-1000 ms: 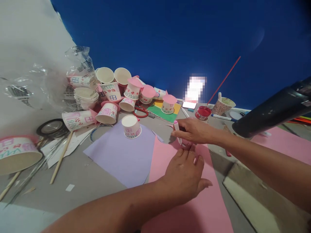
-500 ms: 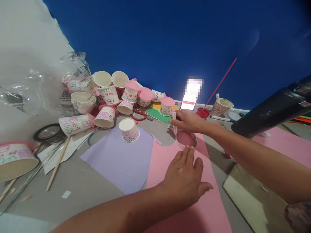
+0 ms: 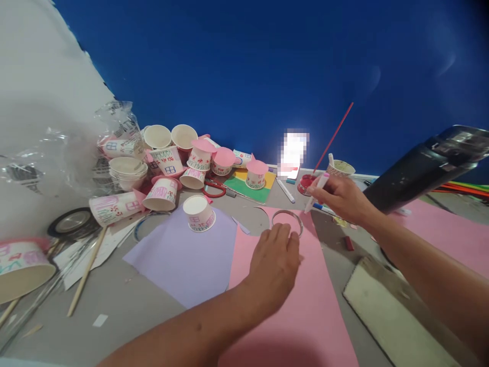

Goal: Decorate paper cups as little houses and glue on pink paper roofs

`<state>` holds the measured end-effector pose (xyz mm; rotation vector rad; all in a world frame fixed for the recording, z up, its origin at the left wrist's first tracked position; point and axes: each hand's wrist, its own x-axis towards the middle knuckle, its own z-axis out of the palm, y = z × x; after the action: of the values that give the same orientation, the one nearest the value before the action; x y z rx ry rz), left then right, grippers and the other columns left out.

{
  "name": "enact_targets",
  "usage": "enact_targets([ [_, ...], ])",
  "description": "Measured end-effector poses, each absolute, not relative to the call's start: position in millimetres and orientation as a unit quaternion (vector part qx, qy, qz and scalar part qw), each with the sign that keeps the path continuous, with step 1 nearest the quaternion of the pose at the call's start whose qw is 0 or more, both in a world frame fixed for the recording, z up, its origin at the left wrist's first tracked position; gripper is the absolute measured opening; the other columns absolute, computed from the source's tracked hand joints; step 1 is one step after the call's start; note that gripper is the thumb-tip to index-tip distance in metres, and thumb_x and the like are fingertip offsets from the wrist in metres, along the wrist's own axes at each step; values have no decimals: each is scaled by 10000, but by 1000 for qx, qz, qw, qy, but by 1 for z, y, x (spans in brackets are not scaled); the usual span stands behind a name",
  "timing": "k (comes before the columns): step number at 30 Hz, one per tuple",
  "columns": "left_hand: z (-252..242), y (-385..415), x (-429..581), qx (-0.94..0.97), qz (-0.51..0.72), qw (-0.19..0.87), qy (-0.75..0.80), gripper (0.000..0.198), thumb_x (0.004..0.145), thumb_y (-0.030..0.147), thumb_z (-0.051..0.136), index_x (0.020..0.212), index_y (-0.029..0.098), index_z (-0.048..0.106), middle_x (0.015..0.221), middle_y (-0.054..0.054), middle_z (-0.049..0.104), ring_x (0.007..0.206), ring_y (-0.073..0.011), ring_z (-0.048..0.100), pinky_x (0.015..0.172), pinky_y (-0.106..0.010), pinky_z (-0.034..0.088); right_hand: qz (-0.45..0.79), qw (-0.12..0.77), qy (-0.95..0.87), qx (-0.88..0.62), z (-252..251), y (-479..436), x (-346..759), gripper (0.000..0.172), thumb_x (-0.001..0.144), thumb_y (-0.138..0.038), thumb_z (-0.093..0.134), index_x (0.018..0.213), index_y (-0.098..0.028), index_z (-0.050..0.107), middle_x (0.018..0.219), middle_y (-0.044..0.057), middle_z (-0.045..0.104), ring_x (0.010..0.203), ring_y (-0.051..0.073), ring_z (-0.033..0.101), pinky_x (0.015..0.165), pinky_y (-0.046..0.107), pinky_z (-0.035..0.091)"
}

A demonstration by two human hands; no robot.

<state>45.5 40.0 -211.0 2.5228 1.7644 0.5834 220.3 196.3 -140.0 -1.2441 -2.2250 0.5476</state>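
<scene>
My left hand (image 3: 273,267) rests on the pink paper (image 3: 301,306). Its fingers lie close together over the near edge of a thin round ring (image 3: 301,223), and the thumb is mostly hidden. Beside the ring, a curved notch is cut from the paper's far edge. My right hand (image 3: 342,196) pinches a white marker with a pink end (image 3: 318,191), its lower tip slanting down at the paper's far right corner. A purple sheet (image 3: 183,255) lies to the left, with an upturned drawn-on paper cup (image 3: 199,213) at its far edge.
Decorated cups (image 3: 162,193) crowd the back left near red-handled scissors (image 3: 216,189) and black tape (image 3: 72,223). A lit phone (image 3: 292,153) leans against the blue wall. A red pot (image 3: 305,184) holds a thin stick. A dark cylinder (image 3: 424,168) and a pale board (image 3: 382,306) are right.
My right hand has carried the marker rightward, away from the ring's far left side. My left hand's spread fingers have drawn together over the ring's near edge. The view has shifted slightly.
</scene>
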Motion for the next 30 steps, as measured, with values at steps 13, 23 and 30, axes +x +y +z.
enact_targets([
  [13, -159, 53, 6, 725, 375, -21, 577, 141, 986, 153, 537, 950, 192, 667, 1113, -91, 662, 1093, -256, 605, 930, -418, 487, 331, 395, -691, -507, -192, 161, 278, 389, 869, -500, 716, 1113, -206, 790, 787, 43, 741, 530, 153, 612, 395, 239, 431],
  [23, -166, -50, -86, 724, 159, -20, 671, 233, 1006, 326, 468, 908, 257, 668, 949, -27, 714, 898, -238, 685, 762, -374, 476, 395, 332, -681, -519, -187, 168, 285, 339, 889, -433, 713, 1163, -246, 782, 626, -9, 667, 299, 100, 497, 271, 241, 409],
  [30, -193, -69, -77, 693, 138, -114, 698, 251, 985, 348, 491, 1058, 228, 699, 1106, -119, 723, 1033, -324, 678, 805, -442, 502, 412, 359, -676, -494, -187, 166, 283, 269, 893, -385, 682, 1091, -232, 778, 874, 55, 758, 556, 141, 619, 335, 206, 423],
])
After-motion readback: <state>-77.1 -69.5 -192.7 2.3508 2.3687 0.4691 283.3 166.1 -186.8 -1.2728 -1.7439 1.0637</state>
